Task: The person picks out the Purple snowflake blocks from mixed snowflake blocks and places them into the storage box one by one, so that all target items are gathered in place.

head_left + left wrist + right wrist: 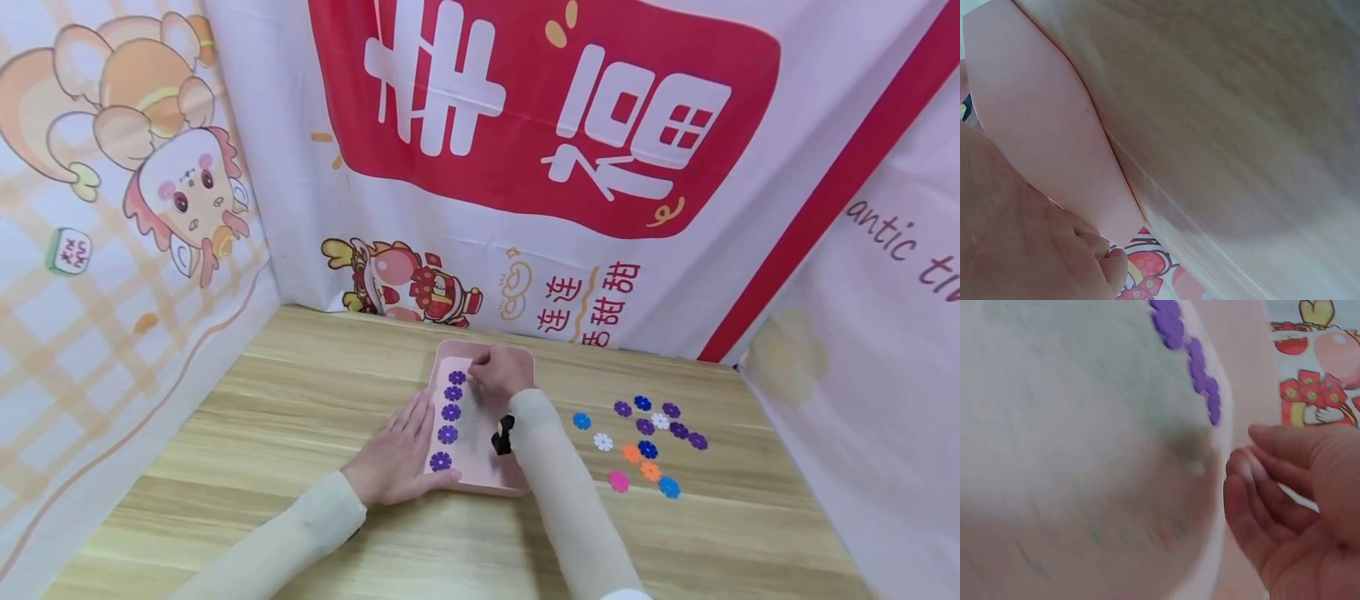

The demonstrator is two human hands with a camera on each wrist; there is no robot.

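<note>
Pale sleeves (pixel 577 521) come in over the wooden surface (pixel 247 467), reaching a shallow pink tray (pixel 495 490) near its middle. Inside it, five purple flower discs (pixel 451 412) run in a column beside the left wall, the lowest spaced a little wider from its neighbour. Pale tray floor shows right of that column, partly beneath the right arm. Left hand (pixel 393 458) lies along the left rim, its grip loose and spread, fingers straight and thumb across the near corner. Right hand (pixel 502 372) is inside the far end, just beside the topmost disc; its grip is drawn up tight, fingertips bunched, and I cannot tell whether a small piece sits between them. Beyond the far rim, a strip of wood separates tray and printed cloth (pixel 540 217). Another, wider strip separates the right rim from scattered loose discs (pixel 651 471), purple, blue, white, orange and pink, several touching
</note>
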